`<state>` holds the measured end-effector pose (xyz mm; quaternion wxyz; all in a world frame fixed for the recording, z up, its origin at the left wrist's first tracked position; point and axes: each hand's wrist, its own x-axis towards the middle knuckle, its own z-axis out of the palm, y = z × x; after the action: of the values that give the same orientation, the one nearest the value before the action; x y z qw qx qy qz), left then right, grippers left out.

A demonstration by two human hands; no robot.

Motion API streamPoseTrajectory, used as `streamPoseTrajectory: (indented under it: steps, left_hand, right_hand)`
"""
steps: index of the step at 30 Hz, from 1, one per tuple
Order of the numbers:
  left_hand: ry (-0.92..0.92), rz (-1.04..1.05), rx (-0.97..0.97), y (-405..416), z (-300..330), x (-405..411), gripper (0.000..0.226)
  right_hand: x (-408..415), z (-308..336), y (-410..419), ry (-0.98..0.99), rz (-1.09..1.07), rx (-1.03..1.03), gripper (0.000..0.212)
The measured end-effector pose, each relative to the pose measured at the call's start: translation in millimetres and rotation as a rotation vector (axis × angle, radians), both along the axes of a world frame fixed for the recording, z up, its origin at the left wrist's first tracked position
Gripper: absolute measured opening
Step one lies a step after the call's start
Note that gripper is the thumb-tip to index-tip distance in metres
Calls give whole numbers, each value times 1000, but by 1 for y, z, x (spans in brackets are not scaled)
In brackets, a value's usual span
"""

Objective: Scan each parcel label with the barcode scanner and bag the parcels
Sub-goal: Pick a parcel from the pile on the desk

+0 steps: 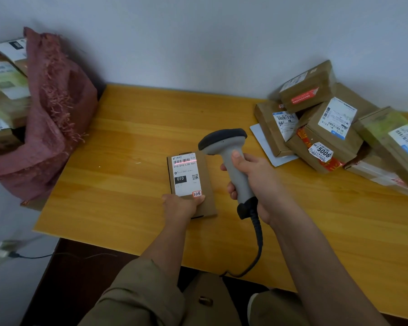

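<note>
Now scanning: right hand (pixel 250 182) wrapped round grey corded barcode scanner (pixel 229 161), red beam across white label (pixel 186 175); left hand (pixel 180 205) pinching small brown cardboard parcel (pixel 207 198) flat, presumably steadying it.

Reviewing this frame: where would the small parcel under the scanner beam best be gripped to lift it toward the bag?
Grip the small parcel across its narrow long edges, coming from above at its near end, where the left hand already holds it; it is flat and slim.

A yellow wooden table (pixel 132 128) meets a plain grey-white wall (pixel 198 38) — dim, even light.
</note>
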<state>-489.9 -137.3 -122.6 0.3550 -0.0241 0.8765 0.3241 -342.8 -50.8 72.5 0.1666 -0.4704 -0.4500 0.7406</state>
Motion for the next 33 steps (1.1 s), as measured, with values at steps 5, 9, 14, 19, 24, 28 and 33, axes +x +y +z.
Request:
streamPoseTrajectory:
  steps: [5, 9, 14, 19, 24, 28, 33]
  left_hand:
    - [-13, 28, 64, 2, 3, 7, 96]
    - [19, -46, -61, 3, 12, 11, 98]
    - [-20, -97, -66, 6, 18, 12, 94]
    - [-319, 63, 209, 0, 24, 1, 64]
    - [-325, 134, 317, -3, 32, -20, 46]
    - [-229, 222, 468, -14, 54, -51, 46]
    - [96, 295, 678, -40, 92, -117, 52]
  right_hand:
    - [-1, 2, -3, 7, -8, -22, 27]
    - [-3, 5, -6, 15, 10, -8, 26]
    - [-2, 12, -7, 20, 13, 5, 26]
    - [-5, 20, -7, 38, 29, 13, 27]
    - [-16, 24, -7, 38, 94, 61, 30]
    - [-38, 25, -12, 93, 127, 80, 20]
    - [-83, 24, -21, 126, 163, 110, 20]
